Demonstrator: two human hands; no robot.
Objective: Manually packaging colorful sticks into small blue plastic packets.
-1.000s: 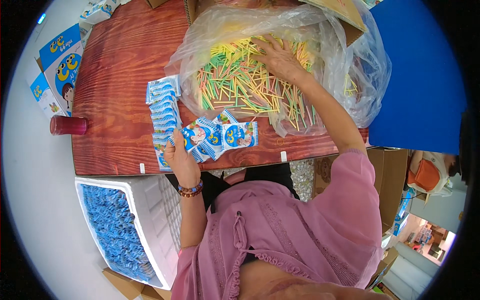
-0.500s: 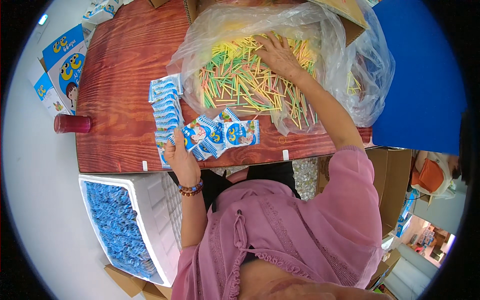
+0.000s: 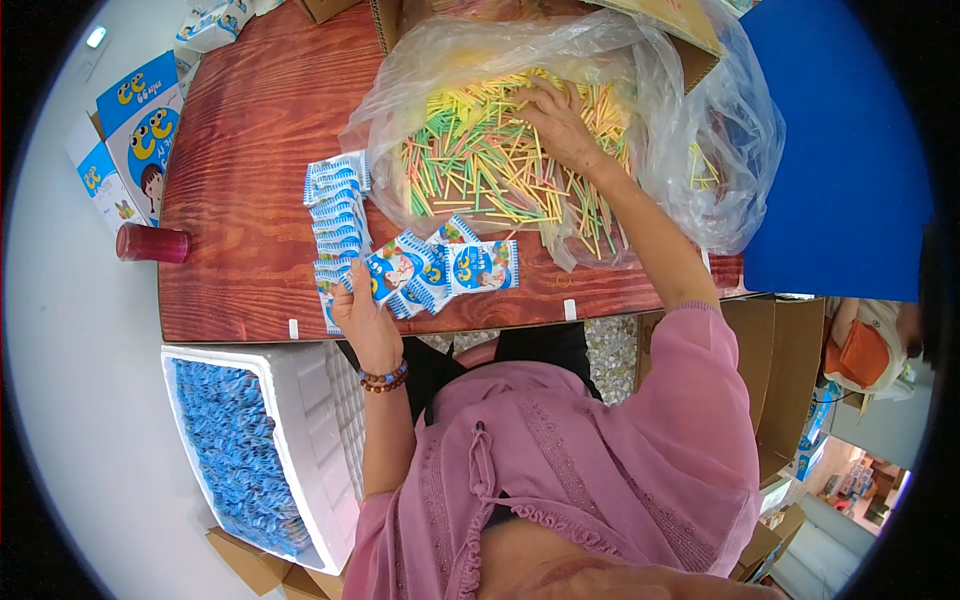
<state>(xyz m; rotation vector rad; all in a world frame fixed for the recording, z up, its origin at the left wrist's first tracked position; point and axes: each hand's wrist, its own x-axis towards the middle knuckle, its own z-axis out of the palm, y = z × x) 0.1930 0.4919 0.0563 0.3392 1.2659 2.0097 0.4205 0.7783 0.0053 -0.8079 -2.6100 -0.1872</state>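
My left hand (image 3: 366,322) is at the near edge of the table, thumb and fingers closed on a small blue-and-white packet (image 3: 396,266). More packets (image 3: 482,267) lie loosely to its right, and a row of overlapping packets (image 3: 338,215) runs away from me on its far side. My right hand (image 3: 560,125) reaches into a heap of thin yellow, green and pink sticks (image 3: 480,165). Its fingers are bent but apart over the far part of the heap, their tips partly among the sticks. The sticks lie on a spread clear plastic bag (image 3: 395,95).
A cardboard box (image 3: 690,50) overhangs the bag's far side. On the left stand a reddish cup (image 3: 152,243) and printed cartons (image 3: 140,120). Below the table's left edge, a white foam box (image 3: 310,430) holds many blue packets (image 3: 235,450). A blue surface (image 3: 835,150) borders the right.
My right hand's fingers have curled and drawn in more over the sticks. The left hand stays at the packet. The whole view has shifted slightly.
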